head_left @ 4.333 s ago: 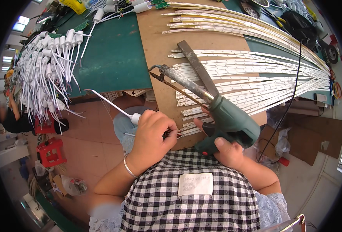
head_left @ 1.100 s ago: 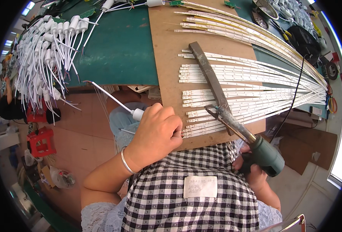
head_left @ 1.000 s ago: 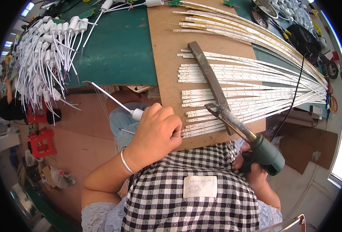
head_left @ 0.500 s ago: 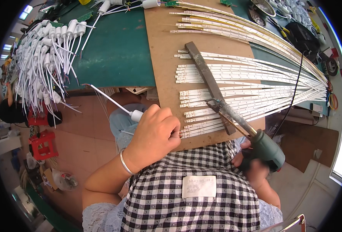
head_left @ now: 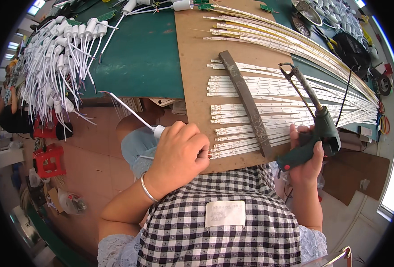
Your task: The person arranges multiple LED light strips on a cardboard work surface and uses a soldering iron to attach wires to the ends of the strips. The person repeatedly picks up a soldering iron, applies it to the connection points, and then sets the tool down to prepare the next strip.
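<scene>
My left hand [head_left: 181, 149] is closed around a white plastic cap [head_left: 158, 130] with a white cable [head_left: 129, 108] running out of it to the upper left. Its fingertips are at the near left ends of the white LED strips [head_left: 232, 153], where short reddish wires show. My right hand [head_left: 307, 167] grips a dark green soldering gun [head_left: 325, 129] at the board's right side. Its metal barrel and bent tip point up and left, above the strips. A dark metal bar [head_left: 246, 98] lies across the strips.
The strips fan out over a brown board [head_left: 197, 71] on a green table [head_left: 139, 62]. A heap of white capped cables [head_left: 59, 58] hangs over the left edge. A metal dish [head_left: 309, 13] and pliers [head_left: 328, 41] lie far right. A red stool [head_left: 50, 161] stands left.
The soldering gun has swung up and right in my right hand, its tip now away from the bar and my left hand. My left hand stays at the strip ends with the cap.
</scene>
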Demonstrator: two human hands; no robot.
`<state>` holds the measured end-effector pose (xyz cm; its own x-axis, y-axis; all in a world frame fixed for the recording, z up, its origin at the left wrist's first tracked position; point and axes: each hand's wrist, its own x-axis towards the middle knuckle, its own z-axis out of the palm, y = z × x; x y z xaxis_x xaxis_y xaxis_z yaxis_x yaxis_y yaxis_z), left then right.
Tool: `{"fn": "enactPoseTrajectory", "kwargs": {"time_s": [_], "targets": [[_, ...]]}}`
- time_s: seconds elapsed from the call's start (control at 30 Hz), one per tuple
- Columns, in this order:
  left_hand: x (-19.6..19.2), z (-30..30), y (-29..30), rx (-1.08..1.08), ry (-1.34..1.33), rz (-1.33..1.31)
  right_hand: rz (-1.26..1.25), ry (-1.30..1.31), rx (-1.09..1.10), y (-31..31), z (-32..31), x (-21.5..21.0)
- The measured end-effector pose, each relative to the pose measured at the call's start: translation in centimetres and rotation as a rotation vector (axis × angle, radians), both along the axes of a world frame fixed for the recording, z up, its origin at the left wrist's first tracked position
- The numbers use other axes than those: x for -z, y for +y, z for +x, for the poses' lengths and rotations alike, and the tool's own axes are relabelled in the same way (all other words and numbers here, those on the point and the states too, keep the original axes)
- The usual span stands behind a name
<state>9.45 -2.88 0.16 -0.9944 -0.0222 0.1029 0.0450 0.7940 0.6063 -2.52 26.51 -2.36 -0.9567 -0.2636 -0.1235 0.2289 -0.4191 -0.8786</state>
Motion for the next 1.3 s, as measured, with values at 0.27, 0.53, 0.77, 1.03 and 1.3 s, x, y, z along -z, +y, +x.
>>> {"fn": "enactPoseTrajectory", "kwargs": {"time_s": [0.27,0.53,0.77,1.03,1.3], "targets": [[2.8,3.0,-5.1,-0.243,0.214,0.249,-0.052,-0.01,-0.036,0.3,-0.2,0.4],[9.6,6.1,-4.6,-0.484,0.127,0.431,-0.106,-0.008,-0.009,0.0,-0.4,0.5],[3.4,3.0,-10.1,-0.376,0.394,0.103,-0.189,-0.007,0.0,-0.4,-0.7,0.9],[0.1,-10.8,-15.4,-0.107,0.536,-0.102,-0.178,-0.035,0.108,-0.7,-0.5,0.5],[1.4,-25.4,-15.1,-0.054,0.487,-0.568,-0.18,-0.079,0.087,-0.4,-0.1,0.8]]}}
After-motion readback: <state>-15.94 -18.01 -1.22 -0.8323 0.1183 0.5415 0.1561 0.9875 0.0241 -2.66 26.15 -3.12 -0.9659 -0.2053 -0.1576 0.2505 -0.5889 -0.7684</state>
